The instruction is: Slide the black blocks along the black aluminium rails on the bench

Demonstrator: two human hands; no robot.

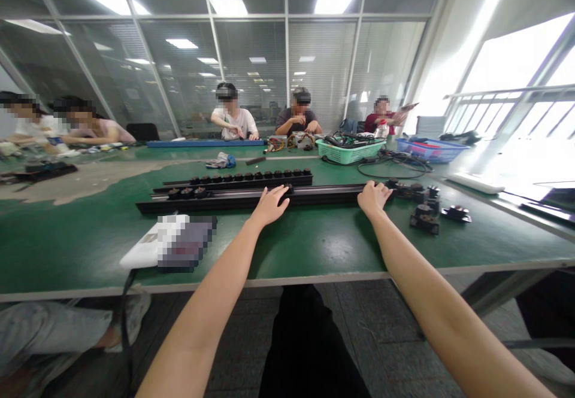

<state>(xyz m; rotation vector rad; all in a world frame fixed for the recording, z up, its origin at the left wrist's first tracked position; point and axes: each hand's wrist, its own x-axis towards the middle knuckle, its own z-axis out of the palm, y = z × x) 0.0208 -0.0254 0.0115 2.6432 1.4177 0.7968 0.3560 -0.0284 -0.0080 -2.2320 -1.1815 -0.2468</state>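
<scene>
A long black metal rail lies across the green work table, and my left hand sits on it palm down, fingers curled over. Those fingers touch a small black block on the rail. My right hand grips the rail further right, near its end. Just behind lies a second black rail carrying a row of several black knobbed blocks. Several black bracket parts stand to the right of my right hand.
A white pad with a blurred dark patch lies left of my left arm. Farther back are a green basket of cables, a blue tray, and a long blue bar. Several people sit at the table's far side.
</scene>
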